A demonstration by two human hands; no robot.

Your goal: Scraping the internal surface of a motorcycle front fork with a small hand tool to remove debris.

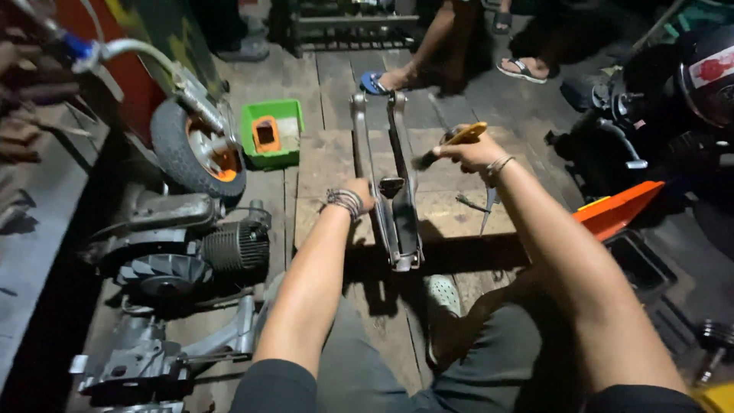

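Bare grey metal, a long forked swingarm lies mid-platform on rough wooden planks; my left hand grips its rail, my right hand clenches a yellow-handled screwdriver above it.

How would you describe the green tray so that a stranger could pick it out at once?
Start at the wooden floor, then find the small wheel on the left. Just right of it sits the green tray, the only bright green thing, square, with an orange part inside.
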